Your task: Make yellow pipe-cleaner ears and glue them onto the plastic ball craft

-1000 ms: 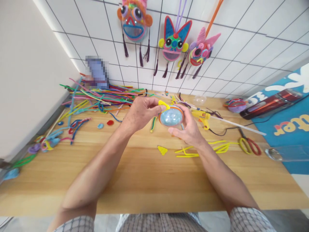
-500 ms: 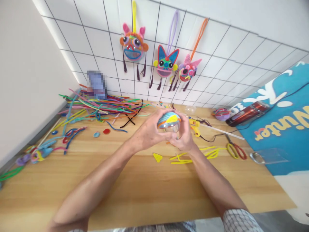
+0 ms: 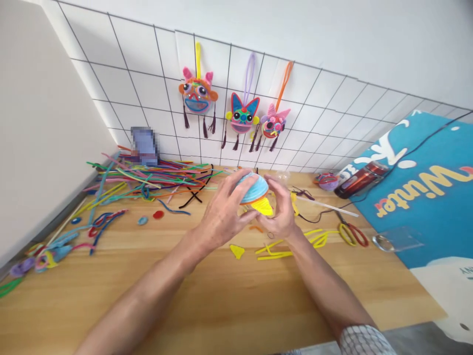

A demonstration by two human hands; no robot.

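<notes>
- Wooden tabletop [image 3: 229, 305] spreads before you in the head view, with a black-gridded white wall [image 3: 158, 69] behind it.
- "Winter" reads clearly on the blue board [image 3: 417, 231] to your right; you cannot make out all the white lettering above it, and the small print at the far right is cut off.
- Your left hand [image 3: 223, 212] is partly curled, its fingers over the top and near side of the light-blue ball [image 3: 254, 186].
- Your right hand [image 3: 280, 209] cups the ball's other side, fingers bent around it.
- You have the ball between both hands, with a yellow piece [image 3: 263, 207] beside its orange rim.
- Below your hands lies a yellow triangle [image 3: 237, 251]; plain wood runs from it toward you.
- On your right, yellow strips [image 3: 321, 240] and scissors [image 3: 346, 225] take up space; on your left, a pile of coloured stems [image 3: 158, 172] crowds the back edge.
</notes>
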